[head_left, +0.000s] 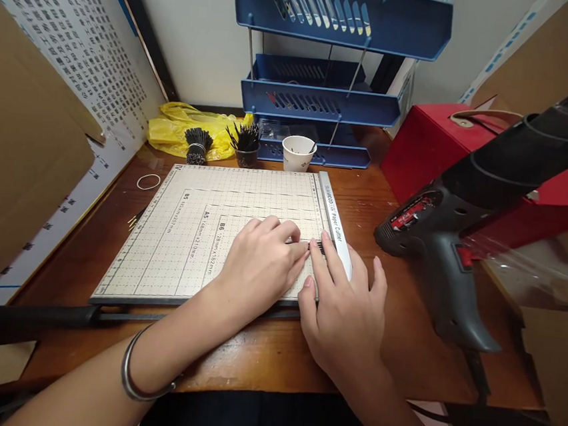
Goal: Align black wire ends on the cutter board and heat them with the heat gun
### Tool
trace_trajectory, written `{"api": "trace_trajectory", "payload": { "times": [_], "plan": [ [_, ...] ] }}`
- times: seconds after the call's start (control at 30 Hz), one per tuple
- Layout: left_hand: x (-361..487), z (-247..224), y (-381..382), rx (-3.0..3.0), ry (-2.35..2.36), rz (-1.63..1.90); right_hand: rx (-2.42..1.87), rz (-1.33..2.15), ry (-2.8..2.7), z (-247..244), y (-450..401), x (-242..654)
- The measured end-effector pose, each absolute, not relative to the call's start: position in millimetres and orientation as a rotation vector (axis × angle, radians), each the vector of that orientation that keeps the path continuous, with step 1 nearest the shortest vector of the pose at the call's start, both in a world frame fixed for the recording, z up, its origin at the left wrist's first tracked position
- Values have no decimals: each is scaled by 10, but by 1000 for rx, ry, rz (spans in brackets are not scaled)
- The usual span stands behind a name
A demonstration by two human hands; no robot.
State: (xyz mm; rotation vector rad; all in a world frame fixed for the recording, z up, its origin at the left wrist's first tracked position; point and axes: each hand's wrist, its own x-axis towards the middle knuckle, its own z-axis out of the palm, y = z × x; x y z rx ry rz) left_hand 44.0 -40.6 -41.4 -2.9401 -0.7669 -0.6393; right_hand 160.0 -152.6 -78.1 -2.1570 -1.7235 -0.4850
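Note:
A paper cutter (pixel 172 229), with a cream gridded board and a white guide strip along its right side, lies before me. My left hand (pixel 262 258) rests at the lower right of the board, fingers curled and tips pinched near the guide. Whatever that pinch holds is hidden. Beside it, my right hand (pixel 348 306) lies with fingers stretched out and apart across the guide strip. Its fingertips are close to those of my left hand. A small dark mark or piece (pixel 320 246) shows between the right fingers; I cannot tell what it is.
The cutter's black handle (pixel 27 317) lies along the front left. Behind the board stand a bundle of black strands (pixel 198 146), a cup of black pieces (pixel 247 149) and a white cup (pixel 297 154). A heat gun (pixel 451 276) and red box (pixel 417 135) are at right.

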Motion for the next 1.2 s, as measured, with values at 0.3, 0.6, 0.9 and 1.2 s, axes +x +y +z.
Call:
{"api": "trace_trajectory", "payload": {
  "times": [0.3,0.6,0.9,1.2],
  "plan": [
    [325,-288,-390,-2973,-881,-499,-2167,-459,-1714,-783,-1518,1599],
    [135,-220,-341,-2963,-961,-451,-2184,-463,-1709,-773,-1522,1595],
    [185,-273,-594,-2868,-841,-356,-2185,-429,-1722,-787,-1527,1608],
    [161,-286,-623,-2804,-882,-385,-2183,-434,-1726,-790,-1529,1611]
  ]
}}
